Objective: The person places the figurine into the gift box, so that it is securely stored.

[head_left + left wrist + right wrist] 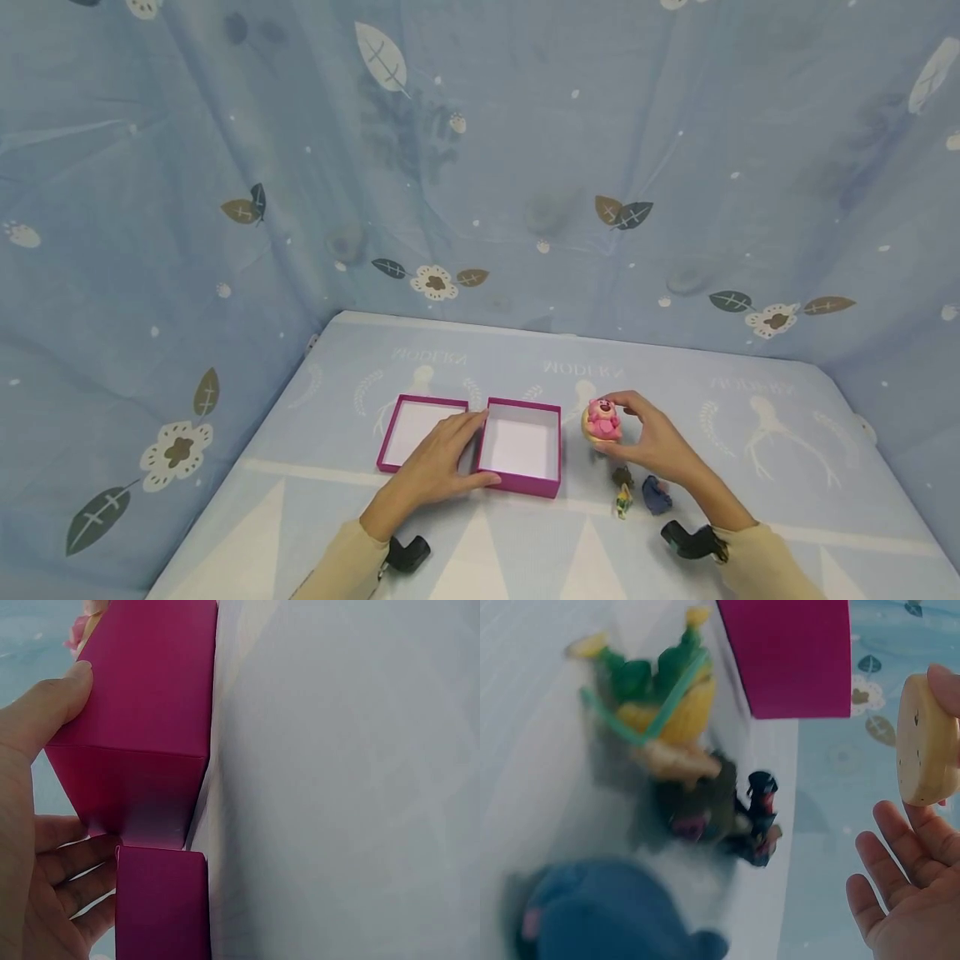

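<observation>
The right hand (pixel 660 446) pinches a pink bear figurine (pixel 603 421) between thumb and fingers, lifted beside the open magenta box (pixel 519 483). Its pale yellow, speckled round base (pixel 915 742) shows in the right wrist view. At the box's left side, the left hand (pixel 441 467) grips it: the thumb (pixel 64 701) lies on the near wall and the fingers reach along the left wall. Inside, the box is white, with nothing visible in it. The shallow magenta lid (pixel 390 433) lies open side up to the left, partly covered by the left hand.
Close to the right forearm lie a blue figurine (pixel 656 496), a green and yellow figurine (pixel 623 502) and a dark brown figurine (pixel 622 476). A small black and red figure (pixel 762 802) shows beyond them. Patterned blue cloth (pixel 510 167) hangs behind the table.
</observation>
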A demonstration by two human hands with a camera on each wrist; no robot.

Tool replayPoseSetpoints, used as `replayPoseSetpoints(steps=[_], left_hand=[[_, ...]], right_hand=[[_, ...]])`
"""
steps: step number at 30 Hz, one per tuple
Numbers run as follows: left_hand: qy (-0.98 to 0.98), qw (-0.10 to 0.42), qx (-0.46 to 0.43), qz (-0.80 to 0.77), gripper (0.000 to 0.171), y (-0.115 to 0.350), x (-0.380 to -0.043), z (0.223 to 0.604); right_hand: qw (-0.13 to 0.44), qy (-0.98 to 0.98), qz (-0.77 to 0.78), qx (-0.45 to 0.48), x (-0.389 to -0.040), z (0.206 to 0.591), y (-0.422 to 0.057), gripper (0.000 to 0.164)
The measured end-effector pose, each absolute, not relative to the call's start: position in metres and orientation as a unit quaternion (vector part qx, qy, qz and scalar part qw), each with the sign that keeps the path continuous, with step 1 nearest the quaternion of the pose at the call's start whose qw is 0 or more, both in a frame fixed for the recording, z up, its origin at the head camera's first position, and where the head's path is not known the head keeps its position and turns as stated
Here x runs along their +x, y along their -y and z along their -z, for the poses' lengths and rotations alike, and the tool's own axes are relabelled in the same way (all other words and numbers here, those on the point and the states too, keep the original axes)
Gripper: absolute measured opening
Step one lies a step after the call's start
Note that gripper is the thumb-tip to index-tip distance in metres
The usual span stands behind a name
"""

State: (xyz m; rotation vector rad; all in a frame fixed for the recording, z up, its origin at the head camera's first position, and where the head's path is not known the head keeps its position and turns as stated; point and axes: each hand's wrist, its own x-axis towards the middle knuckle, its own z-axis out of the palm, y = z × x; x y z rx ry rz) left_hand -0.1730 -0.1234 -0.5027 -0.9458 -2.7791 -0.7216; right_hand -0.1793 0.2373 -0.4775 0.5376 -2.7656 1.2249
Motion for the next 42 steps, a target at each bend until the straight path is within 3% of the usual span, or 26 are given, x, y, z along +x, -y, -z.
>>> replayPoseSetpoints(steps=[19,42], left_hand=[[0.906,0.036,-0.303,0.292,0.094,0.124,-0.173,0.504],[0.903,0.035,-0.304,0.303,0.096,0.124,-0.175,0.51]], right_hand=[[0.012,0.878,-0.438,0.193,-0.19,0.463,-0.2,0.069],[0.003,0.874,-0.442,0.203,-0.2,0.475,-0.185,0.066]])
